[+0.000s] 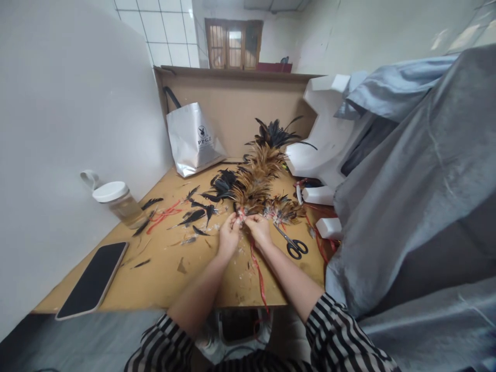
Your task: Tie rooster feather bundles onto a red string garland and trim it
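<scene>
Feathers (253,186) lie beyond left hand (228,235) and right hand (259,230); base (241,213) between both.

Soft, diffuse light covers the table (166,289), with weak shadows; the space beneath it is dark. Beyond the table, the window (234,45) looks hazy, one pane bright. Glare streaks the wall (372,36) above its right. Wide-angle distortion stretches the cloth (403,206) beside it.

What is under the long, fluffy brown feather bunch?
Around the feather bunch you can see a flat tan tabletop. The left hand and right hand pinch the bunch's near end. Whatever lies directly underneath is covered, so I can't see it.
</scene>
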